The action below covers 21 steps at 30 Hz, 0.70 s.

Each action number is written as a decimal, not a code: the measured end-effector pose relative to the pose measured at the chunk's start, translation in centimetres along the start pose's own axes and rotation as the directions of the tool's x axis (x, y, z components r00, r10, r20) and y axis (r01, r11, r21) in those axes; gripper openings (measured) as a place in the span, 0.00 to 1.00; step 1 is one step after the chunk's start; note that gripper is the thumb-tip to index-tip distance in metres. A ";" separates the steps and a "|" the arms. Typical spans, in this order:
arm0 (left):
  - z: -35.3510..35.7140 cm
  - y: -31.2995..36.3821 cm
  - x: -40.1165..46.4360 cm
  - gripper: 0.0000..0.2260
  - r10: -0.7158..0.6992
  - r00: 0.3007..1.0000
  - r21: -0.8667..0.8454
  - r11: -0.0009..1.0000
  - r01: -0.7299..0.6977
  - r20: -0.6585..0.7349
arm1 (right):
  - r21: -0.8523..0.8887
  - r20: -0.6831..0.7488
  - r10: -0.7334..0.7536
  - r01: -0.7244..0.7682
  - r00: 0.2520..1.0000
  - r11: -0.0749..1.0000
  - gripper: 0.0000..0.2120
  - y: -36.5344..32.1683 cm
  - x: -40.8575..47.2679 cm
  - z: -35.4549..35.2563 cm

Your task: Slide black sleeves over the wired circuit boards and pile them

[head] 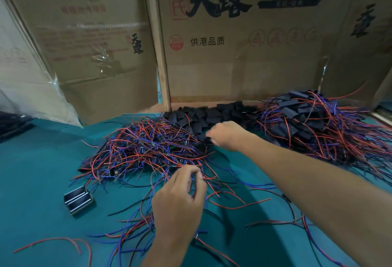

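A tangled heap of bare circuit boards with red, blue and black wires lies in the middle of the teal table. Behind it sits a pile of empty black sleeves. At the right rises a pile of sleeved boards with wires sticking out. My left hand is at the heap's near edge, fingers curled, pinching wires. My right hand reaches over to the front of the sleeve pile, its fingers curled down onto a black sleeve; the grip itself is partly hidden.
Large cardboard boxes wall off the back of the table. A small dark metal-edged piece lies at the left on the teal mat. Loose wires trail toward the near edge.
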State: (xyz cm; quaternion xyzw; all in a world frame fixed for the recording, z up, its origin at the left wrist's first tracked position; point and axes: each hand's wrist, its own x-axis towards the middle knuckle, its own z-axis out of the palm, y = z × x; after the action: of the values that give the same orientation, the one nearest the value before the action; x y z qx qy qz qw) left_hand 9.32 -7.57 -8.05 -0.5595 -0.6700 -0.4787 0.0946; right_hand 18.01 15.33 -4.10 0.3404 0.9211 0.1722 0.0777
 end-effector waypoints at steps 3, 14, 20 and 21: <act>-0.6 -1.1 1.0 0.03 -0.169 0.985 0.020 0.986 0.168 0.020 | 0.293 -0.135 0.216 -0.169 0.967 0.941 0.12 0.3 -2.9 -1.0; 0.4 2.0 -1.1 0.29 0.265 0.901 -0.059 0.964 -0.261 0.343 | 0.998 -0.011 0.192 0.000 0.981 0.058 0.12 -7.7 -18.4 -1.6; -1.2 2.7 -0.6 0.28 0.251 0.873 -0.254 0.955 -0.153 0.419 | 0.799 0.158 0.157 -0.033 0.975 -0.600 0.17 -7.1 -20.2 0.2; -1.6 2.3 0.3 0.24 0.216 0.899 -0.271 0.956 -0.114 0.381 | 0.784 0.174 0.182 -0.024 0.968 -0.620 0.18 -7.1 -20.2 0.5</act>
State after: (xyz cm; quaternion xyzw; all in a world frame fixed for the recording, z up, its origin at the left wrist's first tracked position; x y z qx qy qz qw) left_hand 10.50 -8.74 -5.80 -0.7091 -0.5615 -0.4199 -0.0750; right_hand 29.14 -2.78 -6.62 0.3190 0.5158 -0.7228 -0.3314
